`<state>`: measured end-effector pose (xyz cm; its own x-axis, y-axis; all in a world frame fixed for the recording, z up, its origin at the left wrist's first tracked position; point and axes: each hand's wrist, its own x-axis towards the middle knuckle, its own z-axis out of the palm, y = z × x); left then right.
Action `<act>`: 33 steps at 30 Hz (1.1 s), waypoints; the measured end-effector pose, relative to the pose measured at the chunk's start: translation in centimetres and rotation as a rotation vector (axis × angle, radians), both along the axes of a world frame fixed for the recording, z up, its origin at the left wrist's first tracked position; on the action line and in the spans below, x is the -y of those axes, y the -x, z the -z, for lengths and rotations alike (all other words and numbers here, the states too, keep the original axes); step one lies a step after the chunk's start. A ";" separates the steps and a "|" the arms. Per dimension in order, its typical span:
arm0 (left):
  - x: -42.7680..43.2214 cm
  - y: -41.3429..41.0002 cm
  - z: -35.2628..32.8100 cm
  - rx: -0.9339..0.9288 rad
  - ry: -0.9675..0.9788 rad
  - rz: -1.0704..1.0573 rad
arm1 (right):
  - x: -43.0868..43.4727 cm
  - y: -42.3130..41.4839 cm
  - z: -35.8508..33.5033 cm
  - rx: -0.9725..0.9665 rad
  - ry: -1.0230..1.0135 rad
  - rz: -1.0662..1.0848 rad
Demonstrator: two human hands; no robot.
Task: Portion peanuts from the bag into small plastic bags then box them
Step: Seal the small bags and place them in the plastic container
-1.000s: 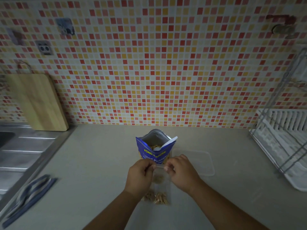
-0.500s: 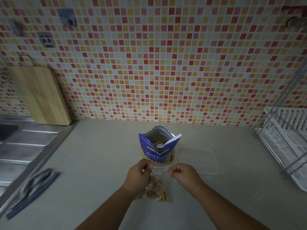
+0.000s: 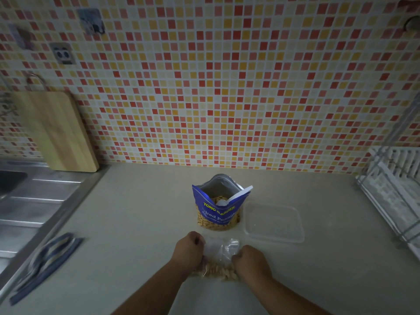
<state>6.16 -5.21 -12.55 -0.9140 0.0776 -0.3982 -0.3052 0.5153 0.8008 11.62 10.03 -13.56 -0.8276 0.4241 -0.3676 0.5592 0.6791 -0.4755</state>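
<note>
Countertop (image 3: 141,212): small plastic bag (image 3: 221,251), front edge.
Hands: left hand (image 3: 187,248), right hand (image 3: 251,260) pinch its sides (seal unclear).
Risk: unsealed mouth may spill peanuts (image 3: 218,271).

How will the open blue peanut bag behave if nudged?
Probably tips easily: the tall blue foil peanut bag stands upright with a white spoon leaning out. Its open mouth would likely spill peanuts. The filled base may steady it.

Wooden cutting board (image 3: 54,130) leaning on mosaic tiled wall (image 3: 227,87), steel sink (image 3: 27,201) — blue cloth (image 3: 45,262), white dish rack (image 3: 395,185).
</note>
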 end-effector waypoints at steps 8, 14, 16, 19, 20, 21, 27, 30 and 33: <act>-1.7 0.0 0.3 -0.207 0.375 0.229 | -2.3 -0.5 -1.6 -0.364 0.092 0.051; -1.6 -0.4 -1.7 -0.226 0.233 0.234 | -2.6 -0.2 -1.5 -0.406 0.405 0.124; -1.8 -0.9 -2.6 -0.047 -0.171 0.073 | -2.3 -0.3 -1.3 -0.400 0.507 0.157; -2.0 -1.1 -3.3 0.051 -0.431 -0.025 | -1.9 -0.4 -1.4 -0.408 0.632 0.168; -2.0 -1.2 -3.2 0.043 -0.445 -0.017 | -1.8 -0.5 -1.5 -0.418 0.661 0.156; -1.9 -1.2 -3.4 0.025 -0.449 -0.004 | -1.7 -0.6 -1.6 -0.423 0.684 0.143; -1.7 -1.5 -3.5 -0.078 -0.456 0.066 | -2.1 -0.9 -1.9 -0.459 0.706 0.090; -1.7 -1.8 -3.5 -0.195 -0.372 0.138 | -2.5 -0.7 -2.7 -0.510 0.623 0.012; -1.9 -1.9 -3.7 -0.278 -0.298 0.183 | -2.7 -0.2 -3.3 -0.548 0.531 -0.085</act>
<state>8.11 -3.32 -8.82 -0.9436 0.3224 -0.0748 0.0177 0.2749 0.9613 11.78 12.71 -10.23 -0.9722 0.2317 -0.0323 0.1057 0.3118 -0.9442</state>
